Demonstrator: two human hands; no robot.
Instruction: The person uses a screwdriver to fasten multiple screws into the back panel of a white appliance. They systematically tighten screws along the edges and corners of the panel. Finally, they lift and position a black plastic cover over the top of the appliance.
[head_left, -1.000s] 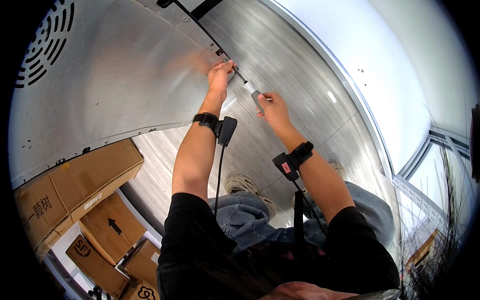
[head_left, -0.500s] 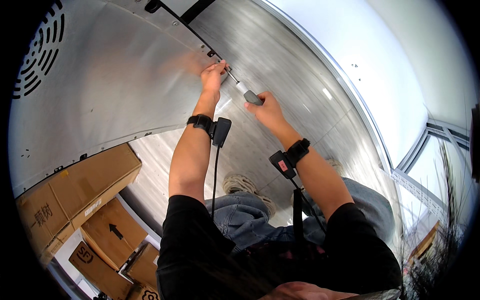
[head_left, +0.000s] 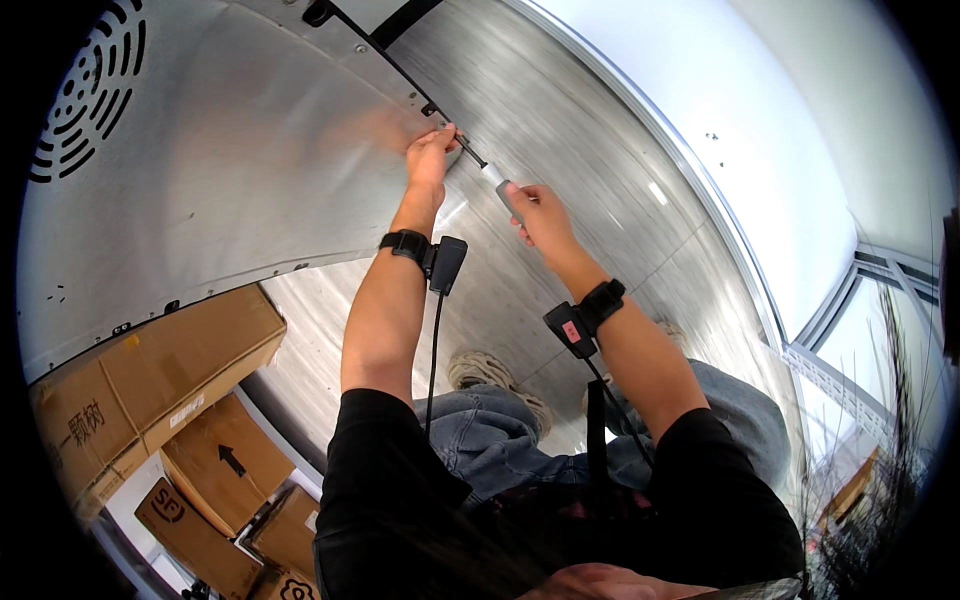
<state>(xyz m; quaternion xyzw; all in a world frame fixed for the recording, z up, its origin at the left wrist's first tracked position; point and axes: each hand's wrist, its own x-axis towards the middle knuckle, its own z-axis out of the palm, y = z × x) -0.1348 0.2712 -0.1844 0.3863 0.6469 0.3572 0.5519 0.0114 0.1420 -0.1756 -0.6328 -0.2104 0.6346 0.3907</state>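
Observation:
A large silver metal panel (head_left: pixel 260 150) with a dark edge fills the upper left. My left hand (head_left: pixel 430 160) is at the panel's far right edge, thumb and fingers pinched together near a screwdriver's tip; what they hold is hidden. My right hand (head_left: pixel 545 222) grips the screwdriver (head_left: pixel 491 174) by its grey handle, thumb lying along it. The thin dark shaft slants up and left to the panel's edge, right beside my left fingertips. Whether a screw sits at the tip is too small to tell.
Round vent slots (head_left: pixel 90 90) pierce the panel at far left. Cardboard boxes (head_left: pixel 225 460) are stacked at lower left. A white wall panel (head_left: pixel 720 130) with a metal rail curves along the right. Black cables hang from both wrist-worn devices (head_left: pixel 450 265). Grey wood-look floor (head_left: pixel 600 150) lies between.
My right hand has rolled on the screwdriver handle: the thumb, earlier below it, now lies over it. My left hand keeps its pinch at the panel's edge. The view has shifted slightly.

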